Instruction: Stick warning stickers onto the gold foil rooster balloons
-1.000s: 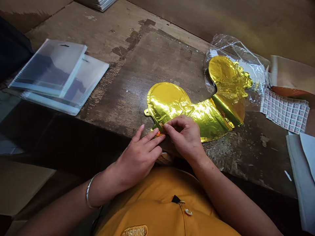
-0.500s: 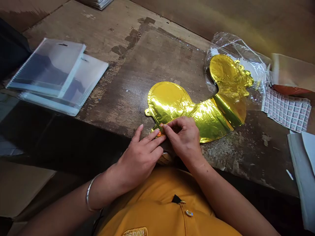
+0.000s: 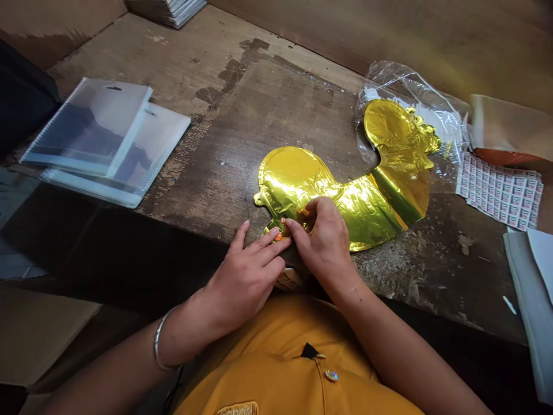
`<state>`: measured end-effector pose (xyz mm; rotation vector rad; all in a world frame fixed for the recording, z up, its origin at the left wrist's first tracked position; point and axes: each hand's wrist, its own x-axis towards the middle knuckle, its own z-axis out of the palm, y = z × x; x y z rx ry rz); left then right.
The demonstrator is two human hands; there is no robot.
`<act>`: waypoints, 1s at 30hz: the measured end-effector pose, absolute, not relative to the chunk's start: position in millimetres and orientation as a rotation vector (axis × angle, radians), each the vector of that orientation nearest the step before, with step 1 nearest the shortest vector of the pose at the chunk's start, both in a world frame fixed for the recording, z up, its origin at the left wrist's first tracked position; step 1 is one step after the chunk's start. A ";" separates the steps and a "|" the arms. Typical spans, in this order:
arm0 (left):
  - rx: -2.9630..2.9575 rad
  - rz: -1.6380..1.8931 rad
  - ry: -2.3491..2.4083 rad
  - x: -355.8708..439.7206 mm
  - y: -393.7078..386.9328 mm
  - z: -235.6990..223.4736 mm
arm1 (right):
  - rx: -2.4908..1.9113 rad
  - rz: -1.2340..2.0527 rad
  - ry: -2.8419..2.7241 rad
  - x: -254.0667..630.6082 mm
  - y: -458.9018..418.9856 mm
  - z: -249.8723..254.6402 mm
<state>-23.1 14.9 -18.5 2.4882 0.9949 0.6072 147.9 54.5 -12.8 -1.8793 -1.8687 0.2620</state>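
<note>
One gold foil balloon (image 3: 298, 173) is laid on the worktop (image 3: 207, 184), its long axis set mostly left to right. Its near-left tip is touched from the near side by the left hand (image 3: 246, 274), grip spread; the right hand (image 3: 326, 239), nearer its middle, is curled; whether anything is pinched cannot be told.

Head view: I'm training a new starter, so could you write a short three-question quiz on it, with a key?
1. Which is nearer the stacked clear, flat plastic sleeves?
a) left hand
b) right hand
2. True or false: the silver metal bangle is on the left wrist.
3. Fill in: both hands are at the near edge of a shiny, ____-coloured foil shape.
Key: 1 a; 2 true; 3 gold
</note>
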 end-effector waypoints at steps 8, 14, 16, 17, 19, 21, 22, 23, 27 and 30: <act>2.402 0.625 0.920 -34.0 17.2 -24.5 | -1.492 0.062 -2.242 170.8 51.1 -0.3; 2.226 0.748 0.861 -46.1 22.2 -21.5 | -1.149 0.150 -2.555 167.8 37.2 -9.3; 2.199 0.726 0.872 -48.0 23.5 -19.1 | -1.090 0.053 -2.594 166.5 41.7 -12.5; 2.190 0.712 0.879 -48.9 24.0 -17.8 | -1.057 0.000 -2.613 165.8 44.5 -13.2; 2.177 0.702 0.894 -50.4 24.7 -15.5 | -1.027 -0.071 -2.640 164.3 49.7 -12.4; 2.169 0.707 0.918 -51.4 24.9 -14.0 | -1.042 -0.048 -2.634 163.4 53.9 -9.2; 2.166 0.712 0.928 -51.7 25.1 -13.5 | -1.052 -0.002 -2.619 163.4 55.6 -7.3; 2.162 0.721 0.936 -51.8 25.3 -13.2 | -1.060 0.056 -2.600 163.6 57.1 -5.4; 2.148 0.725 0.953 -51.1 28.0 -11.2 | -1.093 0.179 -2.584 165.7 61.4 -2.6; 2.141 0.722 0.941 -50.9 31.2 -8.8 | -1.014 0.047 -2.645 165.4 61.3 -6.0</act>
